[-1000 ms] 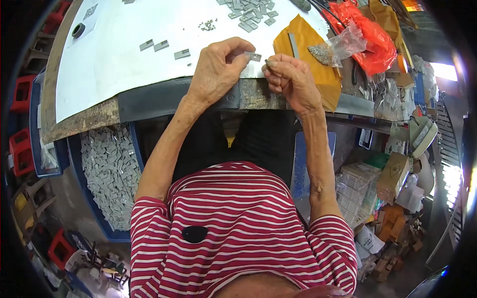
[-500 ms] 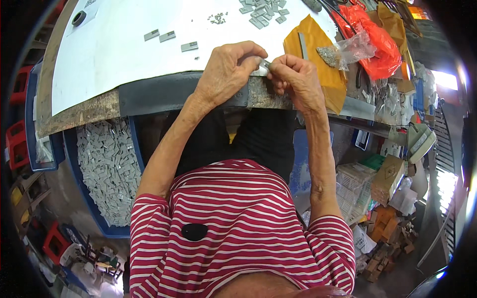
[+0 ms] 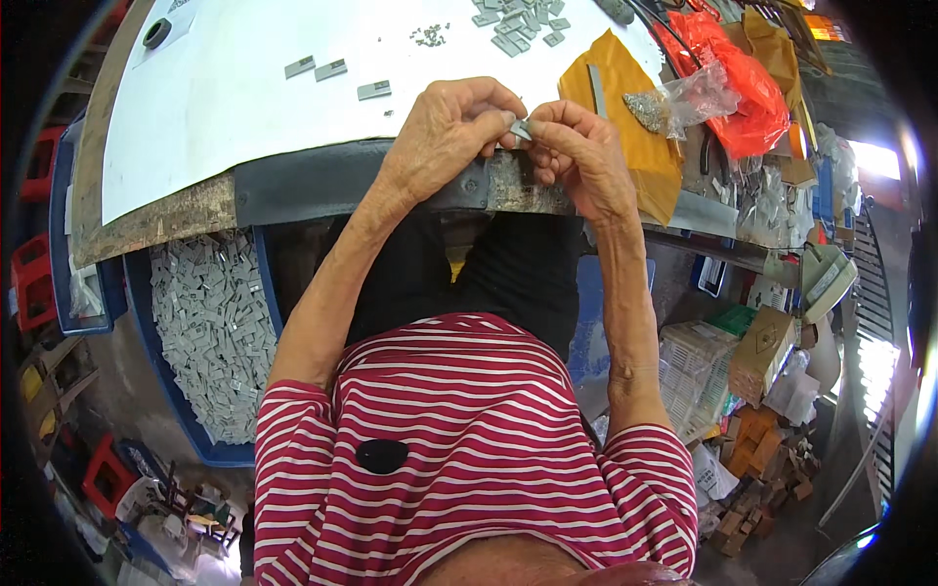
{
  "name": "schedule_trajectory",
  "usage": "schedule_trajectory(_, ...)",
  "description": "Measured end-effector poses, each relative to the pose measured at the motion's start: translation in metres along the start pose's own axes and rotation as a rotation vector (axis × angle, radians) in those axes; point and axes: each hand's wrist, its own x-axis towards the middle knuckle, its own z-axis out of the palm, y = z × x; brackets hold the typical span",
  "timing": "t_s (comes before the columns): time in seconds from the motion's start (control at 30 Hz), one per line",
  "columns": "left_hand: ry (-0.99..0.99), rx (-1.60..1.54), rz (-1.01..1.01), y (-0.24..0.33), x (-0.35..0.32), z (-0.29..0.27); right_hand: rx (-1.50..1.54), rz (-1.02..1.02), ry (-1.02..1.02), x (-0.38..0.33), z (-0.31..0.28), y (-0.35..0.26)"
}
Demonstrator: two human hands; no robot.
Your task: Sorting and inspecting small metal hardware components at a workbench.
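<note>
Right hand (image 3: 586, 146) has moved in to meet left hand (image 3: 440, 135), both pinching one grey bit (image 3: 521, 130) at twelve o'clock. It looks unfinished to me; three bits (image 3: 331, 70) lie at eleven, a pile (image 3: 529, 17) farther at twelve.

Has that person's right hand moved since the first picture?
Yes, leftward: judged against the yellow-brown envelope, the right hand has come closer to the small grey piece in the left hand.
</note>
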Motion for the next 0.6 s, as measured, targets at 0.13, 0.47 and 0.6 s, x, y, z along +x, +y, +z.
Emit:
schedule_trajectory(0.13,-0.005,-0.013,-0.004,0.0006,0.0001,-0.0007,0.026,-0.017,0.007,0.0001,0.0055,-0.0010)
schedule_trajectory(0.47,0.013,-0.045,-0.016,-0.0001,0.0009,0.0016,0.083,-0.078,0.056,-0.0004,0.0086,0.0024)
schedule_trajectory(0.6,0.030,0.056,0.034,0.0013,-0.0009,0.0054,0.066,-0.089,0.079,0.0011,0.0056,0.0032)
